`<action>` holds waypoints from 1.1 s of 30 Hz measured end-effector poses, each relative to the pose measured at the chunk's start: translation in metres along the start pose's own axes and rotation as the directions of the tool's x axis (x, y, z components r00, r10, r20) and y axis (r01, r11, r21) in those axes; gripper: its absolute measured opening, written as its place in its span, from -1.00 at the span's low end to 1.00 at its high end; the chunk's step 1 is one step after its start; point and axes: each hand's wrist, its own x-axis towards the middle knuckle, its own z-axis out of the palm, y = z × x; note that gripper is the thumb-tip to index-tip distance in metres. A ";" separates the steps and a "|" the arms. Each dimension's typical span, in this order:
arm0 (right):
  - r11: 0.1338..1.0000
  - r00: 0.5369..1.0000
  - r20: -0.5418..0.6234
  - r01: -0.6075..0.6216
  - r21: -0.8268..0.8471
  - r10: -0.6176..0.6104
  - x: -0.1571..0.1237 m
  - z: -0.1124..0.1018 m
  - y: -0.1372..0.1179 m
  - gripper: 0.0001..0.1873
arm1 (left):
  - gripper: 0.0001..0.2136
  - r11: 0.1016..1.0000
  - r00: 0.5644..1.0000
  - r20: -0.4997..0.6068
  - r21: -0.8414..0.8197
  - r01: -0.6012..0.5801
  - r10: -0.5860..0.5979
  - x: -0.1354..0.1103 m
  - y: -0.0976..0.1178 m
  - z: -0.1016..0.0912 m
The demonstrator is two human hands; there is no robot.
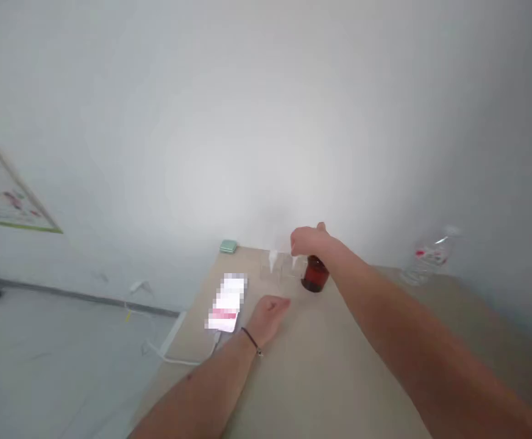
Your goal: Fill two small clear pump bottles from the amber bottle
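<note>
My left hand, with a dark cord bracelet at the wrist, rests curled on the beige tabletop, just right of a phone whose screen is blurred out. My right hand reaches far forward, its fingers curled above a dark red glass jar. Those fingers are at the right side of a clear, see-through container with white bits on it. I cannot tell whether they touch it or the jar.
A white cable runs from the phone over the table's left edge. A small green pad lies at the far corner. A clear plastic bottle stands at the back right. A poster hangs on the left wall above the floor.
</note>
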 end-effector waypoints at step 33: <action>0.143 0.828 -0.535 0.517 0.844 0.167 -0.091 0.198 0.007 -0.72 | -0.20 0.984 0.991 0.043 0.120 -0.135 0.131 -0.007 0.009 -0.005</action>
